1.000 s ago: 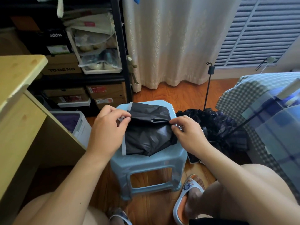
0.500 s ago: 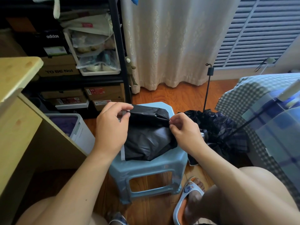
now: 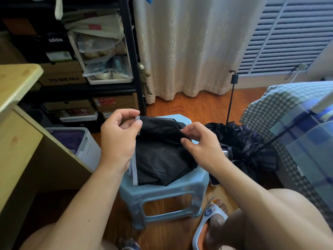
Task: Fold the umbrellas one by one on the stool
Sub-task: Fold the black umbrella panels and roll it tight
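Note:
A black umbrella [image 3: 162,156] with a grey edge band lies collapsed on the light blue plastic stool [image 3: 162,190]. My left hand [image 3: 119,139] pinches the grey band at the canopy's upper left corner between thumb and fingers. My right hand [image 3: 201,143] pinches a fold of black fabric at the upper right side. A second dark umbrella [image 3: 246,143] lies open on the floor to the right of the stool, its thin shaft standing upright.
A wooden desk [image 3: 16,114] stands at the left with a white bin [image 3: 84,147] beside it. A black shelf [image 3: 133,56] with shoe boxes is behind. A checked bed cover [image 3: 281,109] is at the right. My sandalled foot [image 3: 212,215] is by the stool's leg.
Both hands have lifted the canopy's top edge slightly. The left hand has moved its pinch onto the grey band's corner; the right fingers have shifted along the fold.

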